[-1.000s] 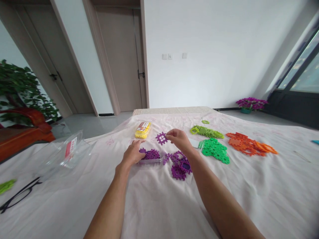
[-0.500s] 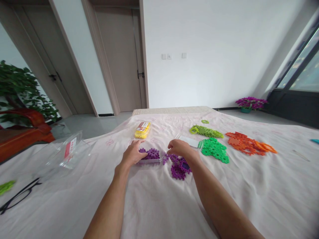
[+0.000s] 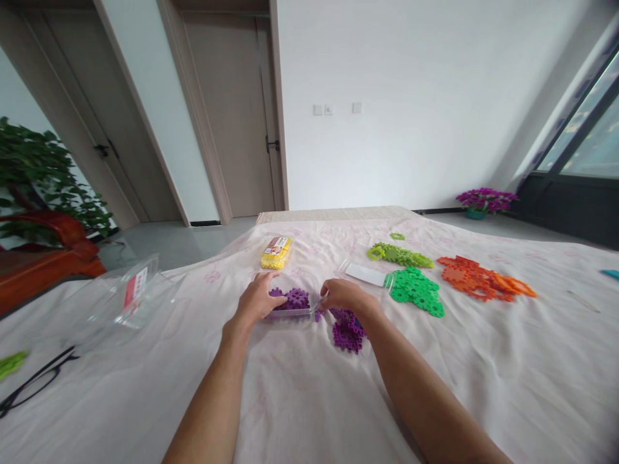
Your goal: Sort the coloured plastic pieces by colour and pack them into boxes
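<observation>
In the head view, the work in hand appears to be the handling of purple pieces at a clear box (image 3: 290, 314), which sits between the two hands on the pale cloth (image 3: 300, 393). Purple pieces (image 3: 296, 298) lie inside it, and a loose purple pile (image 3: 347, 335) lies just to its right, partly under the right wrist.

The left hand (image 3: 258, 297) is at the box's left end, thumb spread from the fingers and reaching over the contents; whether it grips the wall I cannot tell. The right hand (image 3: 347, 295) is at the opposite end, fingertips drawn close together by the rim—whether a piece is pinched there is hidden.

As I judge it, the next move calls for a steady box and a fine fingertip grip, since the toothed pieces look flat and likely to catch on one another—a hard push could tip so light a container.
</observation>
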A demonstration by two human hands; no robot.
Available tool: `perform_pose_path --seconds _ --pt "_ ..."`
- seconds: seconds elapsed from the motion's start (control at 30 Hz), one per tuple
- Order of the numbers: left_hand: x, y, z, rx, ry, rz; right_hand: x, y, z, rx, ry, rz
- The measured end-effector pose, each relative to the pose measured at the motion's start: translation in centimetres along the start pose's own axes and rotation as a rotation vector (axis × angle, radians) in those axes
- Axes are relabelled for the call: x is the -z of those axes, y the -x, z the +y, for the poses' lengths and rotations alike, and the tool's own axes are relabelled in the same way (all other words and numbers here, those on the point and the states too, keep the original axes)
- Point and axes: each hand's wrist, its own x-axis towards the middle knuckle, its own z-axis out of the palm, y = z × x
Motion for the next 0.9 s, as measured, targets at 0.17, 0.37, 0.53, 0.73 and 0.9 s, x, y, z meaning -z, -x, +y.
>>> perform_pose_path --seconds 0.17,0.37,0.53,0.73,0.9 --pt "-0.2 0.0 -0.2 -0.005 0.042 0.042 0.0 0.2 -0.3 0.032 0.054 -0.054" --pt "-0.3 0.1 -0.4 0.013 0.104 0.047 0.3 0.2 0.1 0.012 -0.067 0.025" --pt "-0.2 0.0 -0.3 0.005 0.14 0.061 2.1 0.5 0.2 -0.11 -0.218 0.354" --pt "-0.2 0.1 -0.4 0.013 0.205 0.074 3.8 1.2 -1.2 0.053 -0.395 0.602" --pt "-0.2 0.2 -0.5 -0.032 0.266 0.117 3.0 1.8 -3.6 0.113 -0.441 0.521"
